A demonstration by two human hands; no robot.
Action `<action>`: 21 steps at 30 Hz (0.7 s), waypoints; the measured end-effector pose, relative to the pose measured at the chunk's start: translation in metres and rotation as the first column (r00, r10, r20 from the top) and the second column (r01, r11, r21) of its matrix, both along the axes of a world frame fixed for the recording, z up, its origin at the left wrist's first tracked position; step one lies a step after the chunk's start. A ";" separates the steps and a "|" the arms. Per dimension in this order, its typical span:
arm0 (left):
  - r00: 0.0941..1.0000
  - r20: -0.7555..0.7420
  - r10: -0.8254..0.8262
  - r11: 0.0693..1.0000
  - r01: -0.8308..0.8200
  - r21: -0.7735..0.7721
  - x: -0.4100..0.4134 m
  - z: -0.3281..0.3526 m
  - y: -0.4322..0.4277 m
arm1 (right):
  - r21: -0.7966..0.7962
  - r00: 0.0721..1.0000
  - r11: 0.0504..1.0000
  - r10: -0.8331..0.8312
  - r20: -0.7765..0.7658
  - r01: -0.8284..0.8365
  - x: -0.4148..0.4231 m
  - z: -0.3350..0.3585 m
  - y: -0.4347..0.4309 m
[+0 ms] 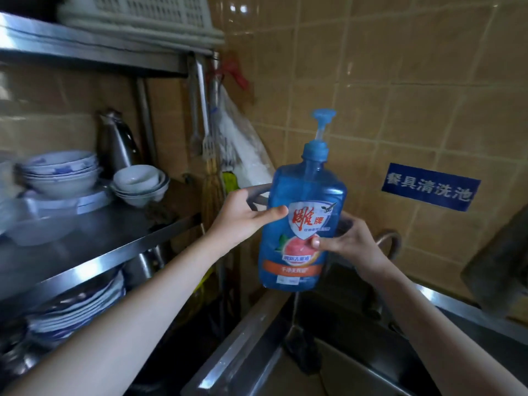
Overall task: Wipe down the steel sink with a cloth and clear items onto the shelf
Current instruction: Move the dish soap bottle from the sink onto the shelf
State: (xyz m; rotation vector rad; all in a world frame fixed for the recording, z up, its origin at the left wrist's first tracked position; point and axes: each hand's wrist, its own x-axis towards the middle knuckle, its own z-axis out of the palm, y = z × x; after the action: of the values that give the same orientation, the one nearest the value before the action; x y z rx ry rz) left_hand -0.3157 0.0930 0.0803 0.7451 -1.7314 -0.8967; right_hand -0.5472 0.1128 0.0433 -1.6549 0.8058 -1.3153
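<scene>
Two grips, left hand (243, 217) and right hand (350, 242), clasped a blue dish-soap bottle (303, 218) above the steel sink (243, 338). It was not yet on the shelf (114, 238); wiping likely remained.

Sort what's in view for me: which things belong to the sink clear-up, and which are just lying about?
Job in hand: blue soap bottle, gripped by left hand and right hand; steel sink; steel shelf.
Lying about: stacked bowls; plates on the lower shelf; metal flask; plastic crate; blue wall sign.
</scene>
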 end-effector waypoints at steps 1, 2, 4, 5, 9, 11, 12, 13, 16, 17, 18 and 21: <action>1.000 -0.002 0.019 1.000 -0.019 -0.003 0.011 0.001 0.001 | 0.002 1.000 1.000 0.026 0.013 -0.026 0.012 0.000 -0.004; 0.999 -0.007 0.043 0.999 -0.043 -0.008 0.026 0.001 0.001 | 0.005 0.998 0.998 0.059 0.026 -0.059 0.026 0.000 -0.010; 0.996 -0.023 0.089 0.996 -0.089 -0.013 0.052 0.000 0.002 | 0.016 0.990 0.992 0.127 0.052 -0.128 0.053 -0.001 -0.019; 0.992 -0.034 0.119 0.993 -0.119 -0.012 0.067 -0.001 0.003 | 0.019 0.985 0.986 0.164 0.057 -0.165 0.068 -0.001 -0.024; 0.968 -0.048 0.246 0.969 -0.246 0.003 0.120 -0.004 0.006 | 0.009 0.966 0.967 0.253 0.047 -0.254 0.127 -0.001 -0.046; 0.952 -0.070 0.297 0.955 -0.296 0.016 0.145 -0.003 0.009 | 0.014 0.951 0.952 0.305 0.058 -0.306 0.157 0.002 -0.059; 0.944 -0.088 0.317 0.948 -0.316 0.025 0.157 -0.003 0.010 | 0.016 0.941 0.943 0.332 0.065 -0.334 0.171 0.004 -0.066; 0.934 -0.103 0.342 0.940 -0.341 0.031 0.170 -0.003 0.011 | 0.013 0.931 0.933 0.358 0.065 -0.360 0.185 0.005 -0.073; 0.892 -0.119 0.436 0.899 -0.436 0.030 0.206 -0.003 0.011 | -0.011 0.903 0.904 0.428 0.045 -0.428 0.226 0.010 -0.092; 0.874 -0.119 0.472 0.881 -0.472 0.024 0.217 -0.003 0.010 | -0.023 0.890 0.891 0.454 0.038 -0.453 0.239 0.010 -0.100; 0.855 -0.124 0.503 0.863 -0.505 0.022 0.227 -0.003 0.008 | -0.032 0.878 0.878 0.478 0.032 -0.477 0.251 0.011 -0.107; 0.814 -0.133 0.565 0.823 -0.567 0.024 0.256 -0.002 0.001 | -0.043 0.854 0.854 0.520 -0.001 -0.519 0.287 0.014 -0.129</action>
State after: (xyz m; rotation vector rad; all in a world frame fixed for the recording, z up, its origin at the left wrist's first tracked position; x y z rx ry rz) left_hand -0.0601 0.0937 0.0786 1.0900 -1.2782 -0.4996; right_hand -0.2604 -0.0166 0.0572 -1.7359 0.2819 -0.9553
